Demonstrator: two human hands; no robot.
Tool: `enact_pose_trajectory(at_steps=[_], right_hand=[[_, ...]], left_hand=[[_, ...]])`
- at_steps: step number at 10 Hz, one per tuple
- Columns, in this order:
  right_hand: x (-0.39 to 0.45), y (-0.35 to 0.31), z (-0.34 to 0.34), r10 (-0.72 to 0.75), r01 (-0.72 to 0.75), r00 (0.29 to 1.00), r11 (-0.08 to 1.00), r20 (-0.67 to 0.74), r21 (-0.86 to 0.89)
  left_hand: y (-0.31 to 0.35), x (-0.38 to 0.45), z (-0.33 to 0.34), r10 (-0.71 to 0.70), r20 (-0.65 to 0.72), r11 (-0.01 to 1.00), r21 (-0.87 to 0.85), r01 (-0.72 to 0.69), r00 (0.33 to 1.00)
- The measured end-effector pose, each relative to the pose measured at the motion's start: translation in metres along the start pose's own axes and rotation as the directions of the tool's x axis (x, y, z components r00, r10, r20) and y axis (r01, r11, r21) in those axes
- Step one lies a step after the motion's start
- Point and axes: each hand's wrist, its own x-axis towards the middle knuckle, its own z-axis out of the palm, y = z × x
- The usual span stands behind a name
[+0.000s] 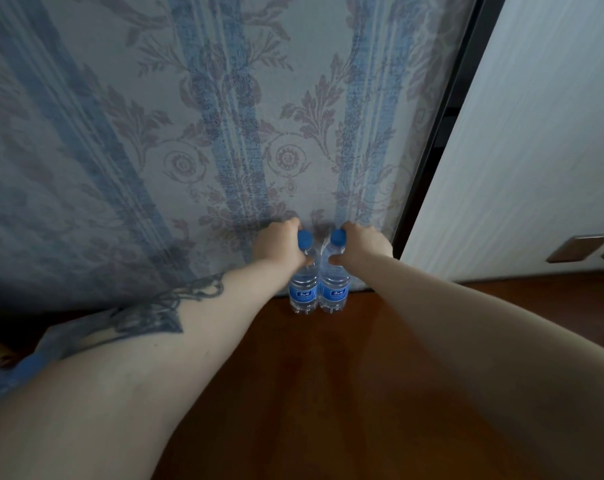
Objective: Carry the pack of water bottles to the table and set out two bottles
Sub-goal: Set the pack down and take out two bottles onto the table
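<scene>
Head view: the left hand [279, 242] grasps the neck of the left bottle [304, 289], the right hand [362, 242] the right bottle [334, 287], both upright and touching at the far edge of the wooden desk [328, 393], against the patterned wallpaper [189, 133]. Full clear plastic: probably weighty, smooth, slightly yielding; the ribbed blue caps likely offer grip.

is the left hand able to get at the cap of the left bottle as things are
Probably yes: the left hand already grips the neck of the left bottle, and its blue cap stands bare just above the fingers, with nothing covering it.
</scene>
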Motion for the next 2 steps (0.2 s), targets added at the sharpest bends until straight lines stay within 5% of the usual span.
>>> enact_pose_trajectory(at_steps=[2], right_hand=[[-0.0047, 0.0024, -0.0055, -0.018, 0.016, 0.997, 0.999, 0.070, 0.030]], left_hand=[[-0.0019, -0.0040, 0.0048, -0.014, 0.001, 1.000, -0.007, 0.014, 1.000]])
